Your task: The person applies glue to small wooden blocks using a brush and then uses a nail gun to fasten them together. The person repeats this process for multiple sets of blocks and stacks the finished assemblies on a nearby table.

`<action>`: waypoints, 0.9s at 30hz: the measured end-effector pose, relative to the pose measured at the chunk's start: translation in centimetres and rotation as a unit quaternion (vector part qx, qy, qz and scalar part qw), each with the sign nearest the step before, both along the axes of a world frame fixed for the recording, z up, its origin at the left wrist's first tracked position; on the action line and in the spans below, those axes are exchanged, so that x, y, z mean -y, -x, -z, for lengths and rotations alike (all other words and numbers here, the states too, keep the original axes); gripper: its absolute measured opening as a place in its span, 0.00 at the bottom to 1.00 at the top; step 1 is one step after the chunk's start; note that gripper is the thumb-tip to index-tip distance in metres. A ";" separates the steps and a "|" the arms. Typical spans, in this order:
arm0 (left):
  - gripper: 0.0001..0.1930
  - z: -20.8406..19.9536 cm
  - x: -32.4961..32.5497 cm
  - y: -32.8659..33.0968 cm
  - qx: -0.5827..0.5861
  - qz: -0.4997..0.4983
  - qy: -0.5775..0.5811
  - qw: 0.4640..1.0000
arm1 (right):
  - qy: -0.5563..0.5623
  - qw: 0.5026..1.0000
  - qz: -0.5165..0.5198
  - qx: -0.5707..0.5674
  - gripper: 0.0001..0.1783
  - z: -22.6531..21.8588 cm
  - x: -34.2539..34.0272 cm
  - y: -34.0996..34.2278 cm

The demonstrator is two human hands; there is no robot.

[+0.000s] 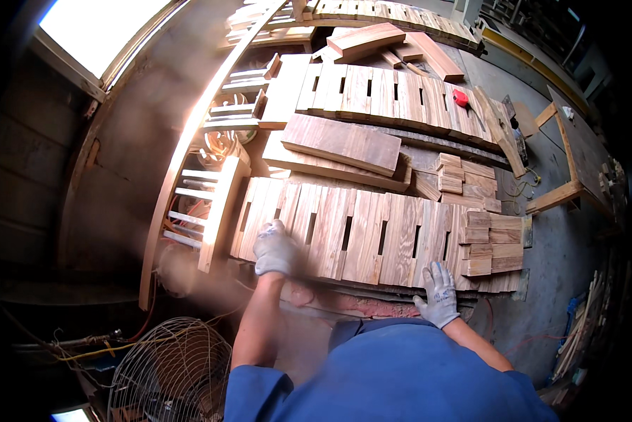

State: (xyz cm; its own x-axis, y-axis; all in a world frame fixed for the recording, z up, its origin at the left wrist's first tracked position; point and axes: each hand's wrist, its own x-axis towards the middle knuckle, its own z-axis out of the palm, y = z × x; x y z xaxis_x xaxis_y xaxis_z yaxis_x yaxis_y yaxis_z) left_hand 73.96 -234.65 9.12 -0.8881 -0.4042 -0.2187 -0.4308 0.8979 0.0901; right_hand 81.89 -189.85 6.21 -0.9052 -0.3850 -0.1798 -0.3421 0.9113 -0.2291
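Observation:
A row of pale wooden planks [362, 221] lies side by side in front of me, with dark slots between some of them. My left hand [274, 250], in a light grey work glove, rests over the planks near the row's left end. Its fingers are curled in, and whatever they may hold is hidden. At the row's near edge, towards the right, my gloved right hand [439, 295] lies with its fingers apart and nothing in them. Short wood blocks [479, 246] are stacked on the right end of the row.
Beyond lie thick boards [340, 144] and another slotted plank row [383, 91], with a red tape measure [460, 98] on it. A long wooden rail [189, 141] and metal rollers [189, 204] run along the left. A wire-caged fan [172, 373] stands at lower left.

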 end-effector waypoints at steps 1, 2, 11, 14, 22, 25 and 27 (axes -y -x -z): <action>0.17 0.0 0.0 0.1 0.007 -0.001 -0.010 1.000 | 0.002 1.000 -0.001 -0.001 0.51 0.0 0.0 0.0; 0.15 0.1 -0.1 0.0 -0.015 -0.016 -0.017 1.000 | 0.004 1.000 -0.003 -0.002 0.51 -0.1 0.0 0.0; 0.11 2.3 -1.8 -1.4 -0.090 -0.020 -0.025 0.995 | 0.014 1.000 -0.003 -0.005 0.51 0.2 -0.1 0.0; 0.15 1.6 -3.5 -1.5 -0.070 0.018 -0.031 0.997 | 0.011 1.000 -0.003 -0.013 0.50 0.2 -0.1 -0.1; 0.28 -1.5 -4.9 2.3 0.075 -0.074 -0.013 0.994 | 0.014 1.000 -0.001 -0.009 0.51 0.8 -0.4 -0.2; 0.29 -0.4 -4.1 3.1 0.103 -0.085 -0.003 0.991 | 0.022 1.000 0.000 -0.016 0.52 0.9 -0.4 -0.3; 0.29 1.0 -3.2 3.2 0.090 -0.095 -0.015 0.991 | 0.022 1.000 0.002 -0.018 0.51 0.9 -0.3 -0.4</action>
